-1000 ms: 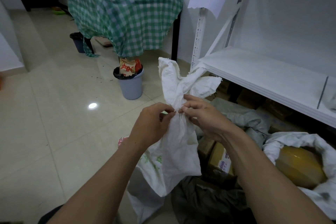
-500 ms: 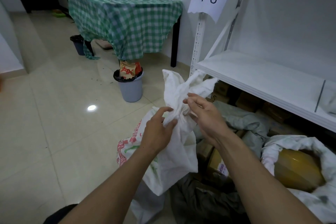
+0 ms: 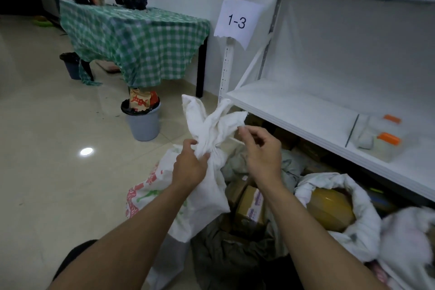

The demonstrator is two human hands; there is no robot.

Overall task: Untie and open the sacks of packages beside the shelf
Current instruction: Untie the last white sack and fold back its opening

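Right grip pulled away—pinching string; left grip holds sack (neck upright).

A tied sack stands on the floor, left of the shelf. Boxes lie between it and an open sack to its right. Behind it, a bin stands before a desk.

White sack stood upright by shelf, neck bunched, string trailing; second sack sat open at right.
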